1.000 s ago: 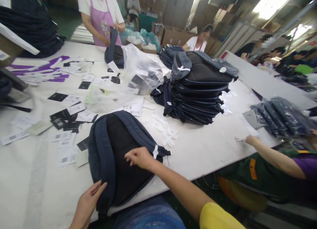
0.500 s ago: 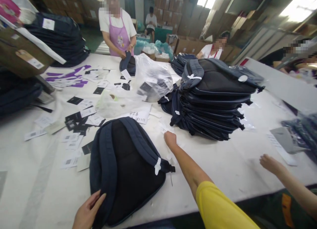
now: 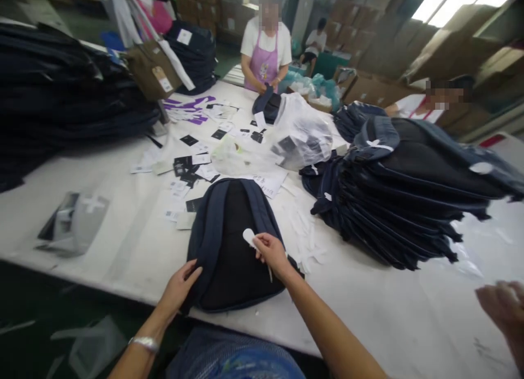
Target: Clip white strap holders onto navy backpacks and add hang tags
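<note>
A navy backpack (image 3: 234,237) with a black back panel lies flat on the white table, straps up. My left hand (image 3: 180,285) pinches its lower left edge by the strap, thumb on top. Above the back panel, my right hand (image 3: 272,253) is closed on a white strip (image 3: 249,236), whose rounded end sticks out past the fingertips. More white strips (image 3: 305,234) lie loose to the right of the backpack. Black and white tags (image 3: 188,169) are scattered to its upper left.
A tall stack of navy backpacks (image 3: 393,204) stands on the right, another dark pile (image 3: 61,106) at far left. Behind the tags is a clear plastic bag (image 3: 305,130). A co-worker in a purple apron (image 3: 264,62) stands across the table; another person's hand (image 3: 501,302) shows at right.
My right hand has come from the loose strips to above the backpack with a white strip in it. My left hand stays on the backpack's edge. The view has swung left.
</note>
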Demonstrator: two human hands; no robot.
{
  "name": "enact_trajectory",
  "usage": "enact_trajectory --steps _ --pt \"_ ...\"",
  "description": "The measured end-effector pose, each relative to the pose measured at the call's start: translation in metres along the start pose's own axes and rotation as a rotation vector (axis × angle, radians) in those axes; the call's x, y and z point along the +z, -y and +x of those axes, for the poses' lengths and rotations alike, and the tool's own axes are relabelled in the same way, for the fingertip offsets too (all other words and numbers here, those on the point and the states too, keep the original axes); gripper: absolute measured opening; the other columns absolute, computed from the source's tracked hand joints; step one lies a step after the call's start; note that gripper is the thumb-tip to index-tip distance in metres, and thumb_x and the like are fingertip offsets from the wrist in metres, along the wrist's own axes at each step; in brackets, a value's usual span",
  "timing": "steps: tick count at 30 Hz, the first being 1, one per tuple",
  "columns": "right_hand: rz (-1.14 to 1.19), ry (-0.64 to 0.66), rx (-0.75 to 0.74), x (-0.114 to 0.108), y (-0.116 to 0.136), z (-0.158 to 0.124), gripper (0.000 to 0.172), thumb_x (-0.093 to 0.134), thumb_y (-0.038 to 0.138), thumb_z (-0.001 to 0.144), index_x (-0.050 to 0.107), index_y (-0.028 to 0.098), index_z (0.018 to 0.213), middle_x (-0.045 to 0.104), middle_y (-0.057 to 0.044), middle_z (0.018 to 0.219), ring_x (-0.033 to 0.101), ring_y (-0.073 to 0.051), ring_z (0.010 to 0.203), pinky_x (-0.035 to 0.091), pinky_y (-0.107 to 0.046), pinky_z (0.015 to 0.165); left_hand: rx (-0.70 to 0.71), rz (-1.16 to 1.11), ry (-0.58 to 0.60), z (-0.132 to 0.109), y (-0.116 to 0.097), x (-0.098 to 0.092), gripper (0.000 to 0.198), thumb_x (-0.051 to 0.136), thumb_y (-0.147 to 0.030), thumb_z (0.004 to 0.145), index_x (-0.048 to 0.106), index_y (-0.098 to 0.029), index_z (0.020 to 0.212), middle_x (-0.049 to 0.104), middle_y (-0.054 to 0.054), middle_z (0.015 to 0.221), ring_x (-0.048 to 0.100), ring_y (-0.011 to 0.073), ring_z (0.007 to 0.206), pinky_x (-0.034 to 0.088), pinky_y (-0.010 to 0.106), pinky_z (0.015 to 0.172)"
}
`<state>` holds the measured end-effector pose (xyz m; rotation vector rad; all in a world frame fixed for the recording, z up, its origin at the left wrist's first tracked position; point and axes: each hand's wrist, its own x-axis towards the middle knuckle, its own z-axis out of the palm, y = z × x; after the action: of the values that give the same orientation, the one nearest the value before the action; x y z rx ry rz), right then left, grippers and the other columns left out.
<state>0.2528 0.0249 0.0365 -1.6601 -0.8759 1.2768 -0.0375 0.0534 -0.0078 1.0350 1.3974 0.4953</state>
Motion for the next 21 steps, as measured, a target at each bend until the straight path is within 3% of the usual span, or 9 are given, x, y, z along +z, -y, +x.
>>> enact_trajectory --steps 4,8,11,15,21 --pt "-0.114 0.075 0.035 0.082 -0.025 -0.003 0.02 0.059 0.033 0.08 0.064 0.014 0.08 0.055 0.002 0.052 0.047 -0.008 0.039 0.031 -0.017 0.037 0.027 -0.18 0.062 -0.009 -0.011 0.001 0.065 0.069 -0.048 0.075 0.056 -0.01 0.127 0.06 0.015 0.131 0.059 0.0243 0.119 0.043 0.036 0.107" --pt "-0.062 0.175 -0.044 0.122 -0.031 0.003 0.024 0.065 0.035 0.075 0.067 0.014 0.086 0.065 -0.002 0.069 0.057 -0.013 0.053 0.044 -0.021 0.047 0.169 -0.19 0.13 -0.014 -0.016 0.007 0.057 0.067 -0.046 0.079 0.062 -0.01 0.123 0.062 0.014 0.127 0.06 0.0253 0.116 0.045 0.038 0.106" --pt "-0.004 0.334 -0.032 0.122 -0.024 0.0 0.027 0.07 0.039 0.07 0.069 0.015 0.084 0.069 -0.004 0.081 0.062 -0.017 0.072 0.052 -0.027 0.067 0.236 -0.149 0.052 -0.014 -0.009 0.013 0.05 0.065 -0.044 0.081 0.065 -0.012 0.12 0.064 0.011 0.125 0.06 0.0246 0.116 0.042 0.037 0.108" --pt "0.178 0.624 0.189 0.109 -0.017 -0.004 0.028 0.073 0.033 0.063 0.071 0.015 0.084 0.07 -0.003 0.081 0.062 -0.017 0.077 0.051 -0.027 0.074 0.258 -0.105 -0.098 -0.014 0.008 0.023 0.049 0.065 -0.043 0.08 0.066 -0.011 0.118 0.065 0.012 0.123 0.06 0.025 0.116 0.042 0.037 0.108" --pt "0.167 0.63 0.286 0.106 -0.018 0.001 0.021 0.068 0.02 0.056 0.07 0.014 0.076 0.069 -0.003 0.076 0.058 -0.012 0.067 0.044 -0.021 0.062 0.198 -0.314 -0.369 -0.014 0.023 0.04 0.056 0.075 -0.039 0.07 0.055 -0.013 0.115 0.063 0.016 0.118 0.068 0.0218 0.093 0.054 0.036 0.089"
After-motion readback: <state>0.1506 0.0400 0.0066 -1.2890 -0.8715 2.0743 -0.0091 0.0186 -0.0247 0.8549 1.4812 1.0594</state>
